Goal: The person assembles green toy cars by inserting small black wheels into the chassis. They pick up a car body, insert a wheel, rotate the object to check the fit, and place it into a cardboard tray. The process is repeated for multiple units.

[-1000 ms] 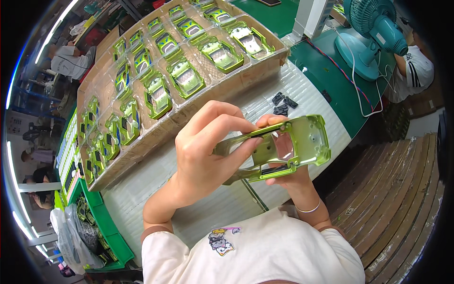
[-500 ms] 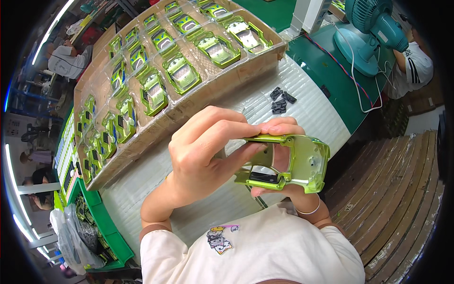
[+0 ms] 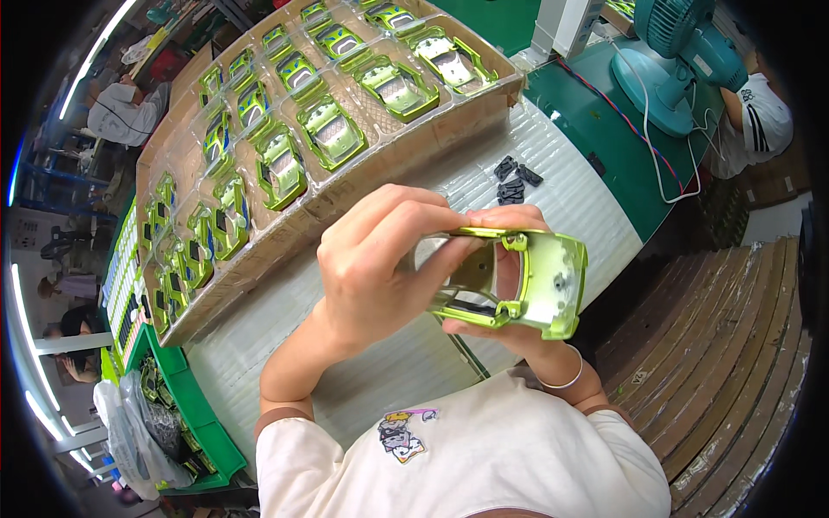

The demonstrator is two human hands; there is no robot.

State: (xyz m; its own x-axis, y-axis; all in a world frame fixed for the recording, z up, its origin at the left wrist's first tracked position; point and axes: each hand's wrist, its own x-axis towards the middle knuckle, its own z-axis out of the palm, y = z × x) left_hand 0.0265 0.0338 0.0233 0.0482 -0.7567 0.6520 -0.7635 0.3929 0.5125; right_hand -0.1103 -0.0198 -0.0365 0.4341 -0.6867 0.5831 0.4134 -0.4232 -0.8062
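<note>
Clasping the same piece, the 2 bare hands meet at a glossy lime-green plastic car-shaped shell (image 3: 557, 272), held above the table with its hollow inside toward the viewer. From that shell, taken as the centre of the clock, the left hand (image 3: 367, 263) sits at 9 o'clock, its thumb and fingers pinching the near end of the upper edge. The right hand (image 3: 508, 269) lies behind the shell, partly seen through the window opening, its fingers over the upper edge and more skin showing below the lower edge; a thin white bracelet (image 3: 566, 371) circles that wrist. Whether the left fingers also grip a small part, I cannot tell. A dark strip (image 3: 475, 307) runs along the shell's 7 o'clock side.

At 12 o'clock, a small cluster of black plastic pieces (image 3: 511, 192) lies on a pale ribbed foam sheet (image 3: 570, 173). At 10 to 11 o'clock stands a shallow brown cardboard carton (image 3: 432, 145), with rows of similar green shells (image 3: 335, 142) in clear plastic compartments. A teal electric fan (image 3: 682, 60) stands at 1 o'clock on a green tabletop (image 3: 561, 104). At 8 o'clock, a green plastic crate (image 3: 203, 414) holds more green pieces, beside a translucent plastic bag (image 3: 129, 436).
</note>
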